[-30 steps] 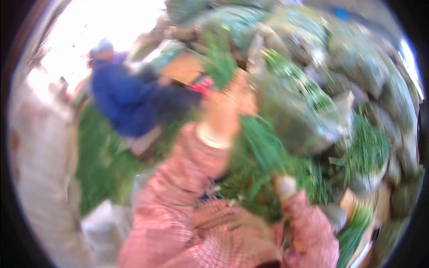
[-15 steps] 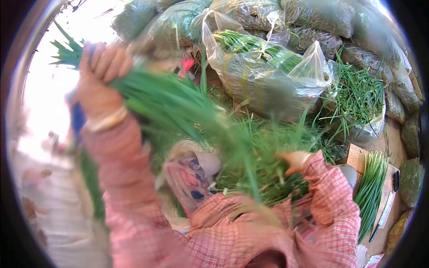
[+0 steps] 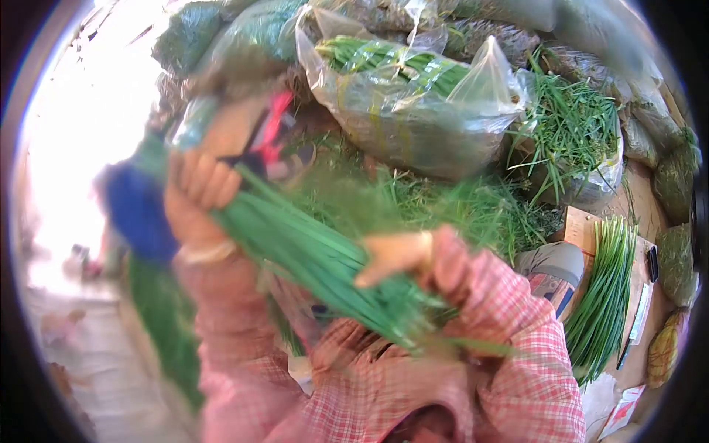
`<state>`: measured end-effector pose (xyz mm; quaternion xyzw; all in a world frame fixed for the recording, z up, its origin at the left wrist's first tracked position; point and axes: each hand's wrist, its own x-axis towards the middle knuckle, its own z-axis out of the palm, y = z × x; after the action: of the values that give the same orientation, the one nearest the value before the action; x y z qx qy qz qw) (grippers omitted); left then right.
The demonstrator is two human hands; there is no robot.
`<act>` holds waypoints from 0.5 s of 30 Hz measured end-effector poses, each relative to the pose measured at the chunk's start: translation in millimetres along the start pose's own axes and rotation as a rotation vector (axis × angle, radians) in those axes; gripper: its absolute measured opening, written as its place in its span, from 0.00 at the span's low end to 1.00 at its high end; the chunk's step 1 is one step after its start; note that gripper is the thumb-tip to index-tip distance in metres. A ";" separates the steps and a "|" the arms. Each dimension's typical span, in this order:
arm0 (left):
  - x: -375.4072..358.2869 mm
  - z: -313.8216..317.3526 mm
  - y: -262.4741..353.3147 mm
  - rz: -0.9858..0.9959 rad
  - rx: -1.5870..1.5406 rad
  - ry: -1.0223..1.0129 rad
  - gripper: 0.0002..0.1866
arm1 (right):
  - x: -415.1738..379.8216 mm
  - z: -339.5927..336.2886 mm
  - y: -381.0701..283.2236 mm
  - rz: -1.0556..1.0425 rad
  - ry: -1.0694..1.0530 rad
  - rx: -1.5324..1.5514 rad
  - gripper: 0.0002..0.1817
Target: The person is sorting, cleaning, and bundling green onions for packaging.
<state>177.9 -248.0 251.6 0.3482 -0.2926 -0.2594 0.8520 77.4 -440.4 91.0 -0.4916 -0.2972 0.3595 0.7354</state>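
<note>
My left hand (image 3: 198, 193) is wrapped round one end of a bunch of long green stalks (image 3: 303, 255), raised at the left. The bunch slants down to the right across my lap, its lower end blurred. My right hand (image 3: 391, 257) lies against the stalks near their lower part, thumb apart from the fingers; its far fingers are blurred and partly hidden. Loose green leaves (image 3: 473, 214) are heaped on the ground beyond my right hand.
A clear plastic bag (image 3: 413, 129) of stalks stands at the top centre, beside a bag of loose greens (image 3: 576, 140). At the right, a stalk bundle (image 3: 605, 295) rests on a wooden board (image 3: 580, 229) by a knife (image 3: 639, 314). Filled bags line the back.
My left hand has come down and slightly right with the bunch. My right hand has moved left from the loose leaves to the stalks. The whole view has shifted a little.
</note>
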 end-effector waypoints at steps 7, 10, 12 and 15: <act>-143.9 -210.5 -2.8 0.139 -0.110 0.585 0.16 | -36.4 54.0 81.3 0.200 0.490 0.510 0.43; -193.6 -256.0 -11.8 0.158 0.091 0.837 0.16 | -41.1 52.6 95.9 0.332 0.514 0.547 0.34; -224.5 -278.2 -21.5 0.160 0.344 0.852 0.16 | -46.7 51.5 92.9 0.498 0.534 0.424 0.31; -245.4 -271.7 -35.6 0.140 0.494 0.967 0.14 | -54.3 55.4 85.5 0.374 0.632 0.524 0.22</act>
<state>183.6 8.2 -12.2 0.5973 0.0578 0.0640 0.7973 -17.3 -434.7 25.2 -0.4197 0.1371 0.3816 0.8120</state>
